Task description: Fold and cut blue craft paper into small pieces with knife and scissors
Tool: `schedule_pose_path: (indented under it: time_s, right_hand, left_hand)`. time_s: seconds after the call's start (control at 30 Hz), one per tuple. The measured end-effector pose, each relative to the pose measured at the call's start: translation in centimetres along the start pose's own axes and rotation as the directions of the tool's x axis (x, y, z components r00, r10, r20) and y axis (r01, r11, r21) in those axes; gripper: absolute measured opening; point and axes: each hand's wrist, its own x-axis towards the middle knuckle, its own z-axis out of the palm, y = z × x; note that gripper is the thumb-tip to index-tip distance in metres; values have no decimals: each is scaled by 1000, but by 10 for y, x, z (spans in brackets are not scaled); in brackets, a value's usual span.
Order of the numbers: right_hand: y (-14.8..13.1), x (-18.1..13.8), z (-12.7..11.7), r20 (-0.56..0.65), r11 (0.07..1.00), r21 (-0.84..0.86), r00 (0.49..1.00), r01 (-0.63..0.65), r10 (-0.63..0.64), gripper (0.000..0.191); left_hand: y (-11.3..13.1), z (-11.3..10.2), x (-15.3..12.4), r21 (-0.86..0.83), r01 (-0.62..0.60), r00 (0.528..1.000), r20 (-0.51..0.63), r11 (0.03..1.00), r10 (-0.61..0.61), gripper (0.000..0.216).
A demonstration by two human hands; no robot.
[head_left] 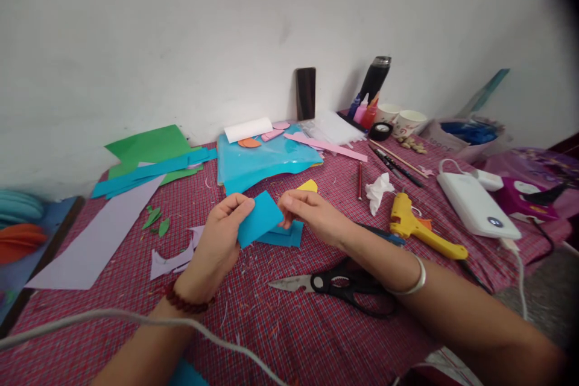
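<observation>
My left hand (222, 224) grips a small blue piece of paper (260, 219) between thumb and fingers, raised over the table. At the paper's right edge, my right hand (314, 212) is closed in a pinch on its corner; the fingertips partly hide that spot. Beneath lie more blue paper pieces (292, 236), and a bit of yellow paper (308, 186) shows behind the right hand. Black-handled scissors (335, 283) rest below the right forearm, blades pointing left.
A yellow glue gun (425, 232), crumpled tissue (379, 193) and white power bank (477, 205) lie at the right. Blue sheets (266, 160) and a leaning phone (306, 93) are at the back. Lilac paper (99, 235) is left. A white cable (149, 318) crosses the foreground.
</observation>
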Motion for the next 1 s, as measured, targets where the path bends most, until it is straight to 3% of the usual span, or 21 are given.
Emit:
schedule_pose_path:
  time_s: [0.2, 0.43, 0.53, 0.6, 0.73, 0.9, 1.0]
  right_hand:
    - [1, -1, 2, 53, 998, -41, 998, -37, 40, 31]
    - [4, 1, 2, 26, 1000, -23, 1000, -14, 15, 23]
    - [5, 2, 1, 4, 999, -30, 1000, -21, 21, 21]
    - [6, 2, 1, -37, 999, -15, 999, -38, 37, 19]
    - [7, 3, -1, -139, 996, 52, 987, -71, 77, 17]
    - [4, 3, -1, -147, 995, 75, 986, -69, 80, 17]
    - [3, 3, -2, -144, 997, 57, 987, -58, 65, 17]
  left_hand:
    - [-5, -3, 6, -84, 43, 997, -57, 996, -48, 30]
    - [-10, -1, 9, -177, 127, 987, -72, 976, -141, 26]
    - [-8, 2, 6, -155, 120, 991, -45, 981, -128, 16]
    - [-7, 2, 5, -133, 105, 994, -24, 986, -109, 21]
    - [-10, -4, 6, -25, 106, 989, 109, 994, -103, 39]
    - [-12, -12, 4, 141, -23, 941, 339, 990, -27, 47]
    - [-7, -10, 3, 179, -10, 940, 337, 984, -52, 38]
